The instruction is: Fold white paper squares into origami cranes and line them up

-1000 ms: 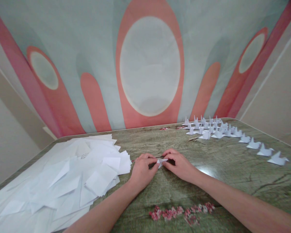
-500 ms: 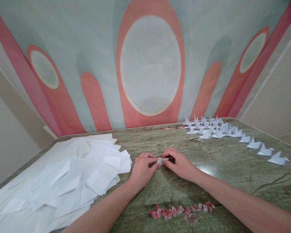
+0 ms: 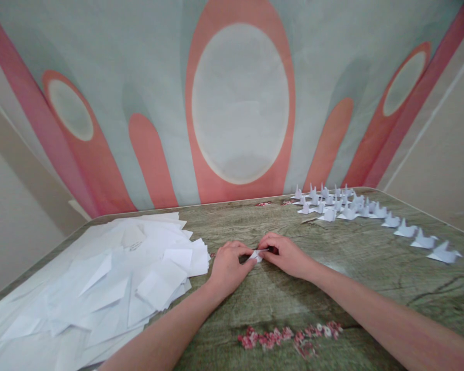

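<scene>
Head view: both hands meet over one small fold of white paper, mid-bench!
Here's the left hand (image 3: 232, 265), fingers (image 3: 245, 251) pinched on the left side of that folded paper (image 3: 258, 255); and across from it the right hand (image 3: 285, 253), its fingers bent in and gripping the right end. The piece sits right between them, just above the wood-grain bench (image 3: 224, 221) or touching it, I can't tell which. Over on the left, a broad heap of loose white sheets (image 3: 158, 283) spreads wide! Far right, folded paper birds (image 3: 379, 212) crowd the back corner and trail forward in a line. Pink blossoms (image 3: 272, 338) decorate the near surface, and behind it all rises a coral-and-grey backdrop (image 3: 239, 103).
</scene>
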Action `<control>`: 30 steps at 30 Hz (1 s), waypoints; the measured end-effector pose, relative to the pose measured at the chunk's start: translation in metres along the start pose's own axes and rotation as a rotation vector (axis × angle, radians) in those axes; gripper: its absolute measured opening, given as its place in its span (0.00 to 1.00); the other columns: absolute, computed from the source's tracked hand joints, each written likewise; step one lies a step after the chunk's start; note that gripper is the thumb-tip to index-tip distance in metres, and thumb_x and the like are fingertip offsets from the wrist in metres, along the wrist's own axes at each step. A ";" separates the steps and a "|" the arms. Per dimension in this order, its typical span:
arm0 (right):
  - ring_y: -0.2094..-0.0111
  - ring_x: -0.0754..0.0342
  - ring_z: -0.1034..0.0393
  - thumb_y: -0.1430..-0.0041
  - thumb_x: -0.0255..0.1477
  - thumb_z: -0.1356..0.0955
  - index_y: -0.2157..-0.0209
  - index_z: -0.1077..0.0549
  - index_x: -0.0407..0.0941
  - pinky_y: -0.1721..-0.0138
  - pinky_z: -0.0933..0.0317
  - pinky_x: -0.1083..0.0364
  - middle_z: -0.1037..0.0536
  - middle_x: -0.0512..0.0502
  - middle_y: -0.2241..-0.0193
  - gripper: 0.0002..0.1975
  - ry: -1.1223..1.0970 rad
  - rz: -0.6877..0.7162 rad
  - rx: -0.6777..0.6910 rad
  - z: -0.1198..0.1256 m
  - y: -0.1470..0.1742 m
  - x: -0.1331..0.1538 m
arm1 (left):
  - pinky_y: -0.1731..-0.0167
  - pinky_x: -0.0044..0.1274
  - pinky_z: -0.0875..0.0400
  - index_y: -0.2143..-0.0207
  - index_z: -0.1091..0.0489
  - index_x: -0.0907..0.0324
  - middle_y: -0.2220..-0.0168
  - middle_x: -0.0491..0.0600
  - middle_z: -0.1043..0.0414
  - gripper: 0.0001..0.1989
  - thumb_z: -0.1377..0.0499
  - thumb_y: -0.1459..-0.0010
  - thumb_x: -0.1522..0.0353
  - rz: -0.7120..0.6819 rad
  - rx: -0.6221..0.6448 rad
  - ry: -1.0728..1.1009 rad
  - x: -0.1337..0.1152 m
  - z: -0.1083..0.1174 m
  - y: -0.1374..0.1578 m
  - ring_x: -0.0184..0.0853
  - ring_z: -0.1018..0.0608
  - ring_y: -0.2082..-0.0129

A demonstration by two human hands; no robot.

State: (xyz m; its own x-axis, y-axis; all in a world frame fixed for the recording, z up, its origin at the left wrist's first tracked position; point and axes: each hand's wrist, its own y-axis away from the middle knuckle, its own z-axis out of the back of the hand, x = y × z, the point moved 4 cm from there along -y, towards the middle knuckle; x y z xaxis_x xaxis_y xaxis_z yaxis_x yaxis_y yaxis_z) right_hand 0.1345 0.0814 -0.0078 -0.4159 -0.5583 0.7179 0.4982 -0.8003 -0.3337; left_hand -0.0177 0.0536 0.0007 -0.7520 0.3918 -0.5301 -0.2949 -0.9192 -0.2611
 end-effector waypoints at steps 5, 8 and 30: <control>0.68 0.56 0.35 0.48 0.23 0.33 0.73 0.28 0.42 0.65 0.42 0.56 0.29 0.48 0.71 0.03 0.019 0.024 0.001 0.000 0.000 0.001 | 0.61 0.26 0.36 0.68 0.25 0.55 0.68 0.46 0.27 0.08 0.42 0.48 0.63 0.020 -0.024 -0.010 -0.003 0.000 -0.003 0.35 0.28 0.64; 0.67 0.56 0.35 0.47 0.23 0.33 0.73 0.28 0.42 0.64 0.42 0.56 0.29 0.48 0.70 0.02 0.056 0.048 0.001 0.000 0.001 0.002 | 0.61 0.26 0.36 0.69 0.25 0.55 0.68 0.46 0.27 0.07 0.43 0.48 0.65 0.008 -0.019 -0.026 -0.002 0.000 -0.002 0.35 0.28 0.64; 0.64 0.49 0.39 0.44 0.22 0.36 0.66 0.27 0.43 0.64 0.45 0.50 0.30 0.44 0.69 0.07 0.832 0.294 0.117 -0.002 0.021 0.033 | 0.60 0.31 0.36 0.56 0.35 0.58 0.60 0.52 0.32 0.12 0.50 0.41 0.68 -0.307 0.197 -0.543 -0.034 0.005 0.016 0.39 0.31 0.59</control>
State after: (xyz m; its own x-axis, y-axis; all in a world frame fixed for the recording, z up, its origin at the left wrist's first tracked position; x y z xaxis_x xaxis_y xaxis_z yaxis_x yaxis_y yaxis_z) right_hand 0.1300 0.0462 0.0078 -0.6539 -0.7525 -0.0782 0.7277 -0.5972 -0.3374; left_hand -0.0002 0.0258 0.0186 -0.7921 0.6090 0.0413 -0.6072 -0.7792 -0.1555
